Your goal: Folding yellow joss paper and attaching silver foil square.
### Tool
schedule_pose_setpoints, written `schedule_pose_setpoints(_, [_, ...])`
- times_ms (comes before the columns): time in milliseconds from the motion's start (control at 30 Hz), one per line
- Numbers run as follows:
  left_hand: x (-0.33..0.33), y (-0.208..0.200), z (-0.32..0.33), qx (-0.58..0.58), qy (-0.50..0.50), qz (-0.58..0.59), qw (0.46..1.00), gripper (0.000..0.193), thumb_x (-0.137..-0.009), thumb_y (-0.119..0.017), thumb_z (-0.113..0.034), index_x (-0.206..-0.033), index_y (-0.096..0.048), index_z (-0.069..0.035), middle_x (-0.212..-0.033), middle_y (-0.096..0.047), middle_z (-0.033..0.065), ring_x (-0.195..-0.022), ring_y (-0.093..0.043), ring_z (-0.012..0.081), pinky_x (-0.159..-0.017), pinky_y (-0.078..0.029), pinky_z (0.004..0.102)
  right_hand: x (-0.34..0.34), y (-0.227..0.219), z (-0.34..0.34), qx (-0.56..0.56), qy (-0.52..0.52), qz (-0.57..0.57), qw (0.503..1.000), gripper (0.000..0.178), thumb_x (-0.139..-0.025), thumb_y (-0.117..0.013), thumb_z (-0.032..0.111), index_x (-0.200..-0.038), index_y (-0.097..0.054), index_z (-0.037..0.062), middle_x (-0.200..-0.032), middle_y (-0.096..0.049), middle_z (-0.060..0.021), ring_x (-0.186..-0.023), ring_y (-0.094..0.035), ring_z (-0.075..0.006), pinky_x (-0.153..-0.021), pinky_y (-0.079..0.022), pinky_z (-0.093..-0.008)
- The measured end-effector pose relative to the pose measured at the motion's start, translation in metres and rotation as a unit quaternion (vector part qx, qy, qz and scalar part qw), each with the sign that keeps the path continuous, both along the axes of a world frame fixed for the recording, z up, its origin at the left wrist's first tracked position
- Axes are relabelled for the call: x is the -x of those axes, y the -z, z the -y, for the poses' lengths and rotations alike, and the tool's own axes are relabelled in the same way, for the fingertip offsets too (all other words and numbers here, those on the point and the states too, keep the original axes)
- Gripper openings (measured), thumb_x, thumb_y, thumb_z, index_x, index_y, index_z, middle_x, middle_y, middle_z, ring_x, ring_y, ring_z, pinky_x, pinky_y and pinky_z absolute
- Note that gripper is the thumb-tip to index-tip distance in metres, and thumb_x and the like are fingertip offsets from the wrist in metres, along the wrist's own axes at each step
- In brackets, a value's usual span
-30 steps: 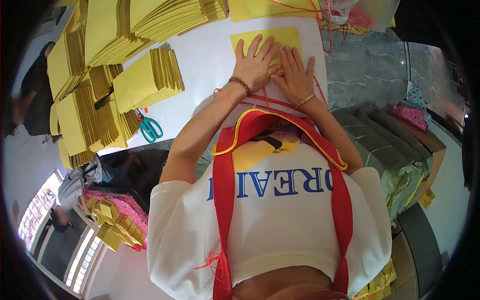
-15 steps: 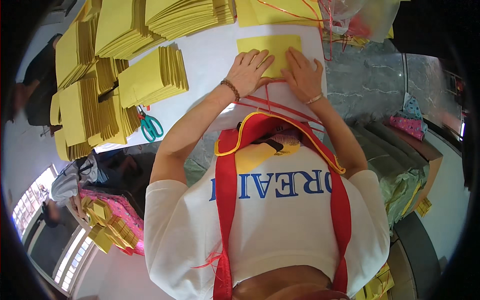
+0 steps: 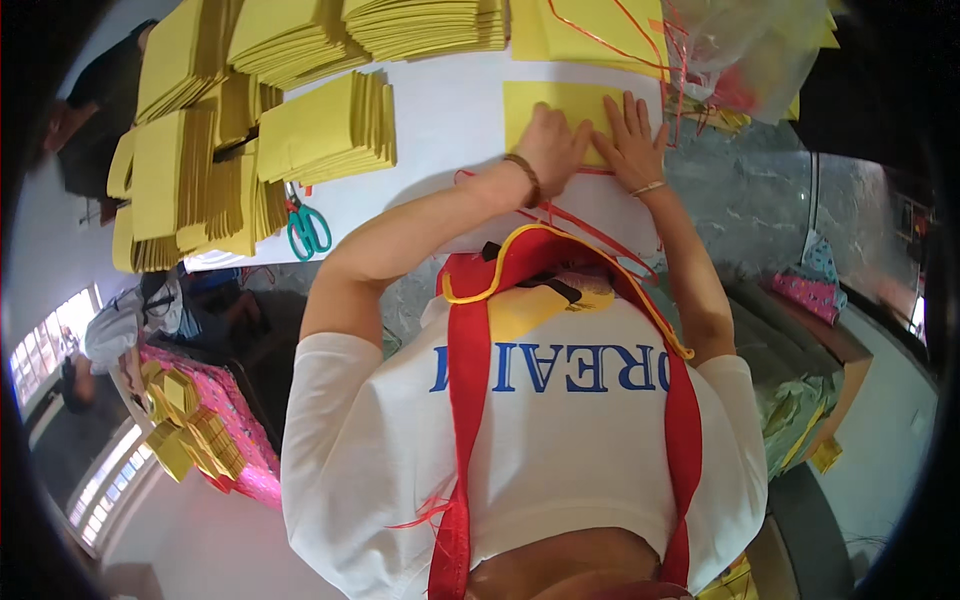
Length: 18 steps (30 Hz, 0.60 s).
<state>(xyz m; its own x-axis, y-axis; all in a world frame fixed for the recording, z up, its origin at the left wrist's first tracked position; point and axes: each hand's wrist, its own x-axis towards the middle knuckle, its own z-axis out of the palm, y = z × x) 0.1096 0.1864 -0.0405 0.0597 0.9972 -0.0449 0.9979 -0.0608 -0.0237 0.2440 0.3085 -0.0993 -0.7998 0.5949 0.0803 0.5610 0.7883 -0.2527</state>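
A yellow paper sheet or packet point(image 3: 528, 102) lies on the white table point(image 3: 445, 125) in front of me, with red string along its near edge. My left hand point(image 3: 552, 150) is closed on its near part, fingers curled under; whatever they may hold is hidden. Flat on the right part of the paper rests my right hand point(image 3: 632, 145), its fingers spread and holding nothing. Loose red ribbon point(image 3: 600, 232) runs between the table's near edge and my apron point(image 3: 560, 245). Left of my hands stands a stack of folded yellow paper point(image 3: 315, 125), with green-handled scissors point(image 3: 308, 228) near it.
More yellow stacks point(image 3: 178, 65) crowd the table's left and far sides. Large yellow sheets point(image 3: 590, 42) with red string lie beyond my hands, beside a clear plastic bag point(image 3: 765, 55). Another person point(image 3: 110, 330) is at the left, near yellow bundles on pink cloth point(image 3: 250, 410).
My left hand has gone from fingers stretched flat on the paper to curled, moving rightward toward the right hand. The right hand stays flat on the paper. The whole view has shifted slightly.
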Motion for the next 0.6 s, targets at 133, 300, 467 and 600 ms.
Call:
schedule_pose_setpoints(133, [-0.017, 0.038, 0.001, -0.151, -0.029, -0.132, 0.979, 0.037, -0.075, -0.051, -0.018, -0.109, -0.055, -0.004, -0.078, -0.059, 0.0105, -0.084, -0.054, 0.0272, -0.071, -0.039, 0.0386, -0.01, -0.001, -0.009, 0.081, 0.029, -0.114, 0.99, 0.046, -0.086, -0.05, 0.038, -0.125, -0.049, 0.0136, -0.139, -0.032, -0.0174, -0.13, -0.025, -0.0312, -0.103, -0.015, -0.0527])
schedule_pose_setpoints(300, [0.002, 0.024, 0.005, -0.15, -0.071, 0.04, 0.985, 0.033, -0.073, -0.052, -0.017, -0.104, -0.058, -0.007, -0.079, -0.059, 0.0064, -0.073, -0.055, 0.0219, -0.065, -0.041, 0.0335, 0.01, -0.064, 0.041, 0.25, 0.055, -0.32, 0.912, 0.039, -0.089, -0.05, 0.023, -0.124, -0.049, 0.0046, -0.137, -0.034, -0.0181, -0.13, -0.027, -0.0282, -0.105, -0.021, -0.0376])
schedule_pose_setpoints(467, [0.041, -0.029, 0.051, -0.327, -0.031, 0.121, 0.937, 0.03, -0.072, -0.054, -0.016, -0.101, -0.059, -0.01, -0.078, -0.06, 0.0026, -0.07, -0.056, 0.019, -0.061, -0.042, 0.0328, 0.014, -0.1, 0.051, 0.24, 0.015, -0.411, 0.879, 0.037, -0.093, -0.042, 0.02, -0.123, -0.048, 0.0007, -0.136, -0.035, -0.0166, -0.129, -0.029, -0.0245, -0.105, -0.021, -0.0357])
schedule_pose_setpoints(600, [0.074, -0.088, 0.118, -0.25, -0.066, 0.139, 0.956, 0.034, -0.073, -0.054, -0.014, -0.107, -0.058, -0.011, -0.082, -0.062, 0.0016, -0.073, -0.058, 0.0188, -0.062, -0.044, 0.0336, 0.029, -0.099, 0.053, 0.379, 0.011, -0.376, 0.845, 0.035, -0.093, -0.042, 0.02, -0.122, -0.049, 0.0018, -0.127, -0.046, -0.0145, -0.12, -0.041, -0.0227, -0.101, -0.028, -0.035])
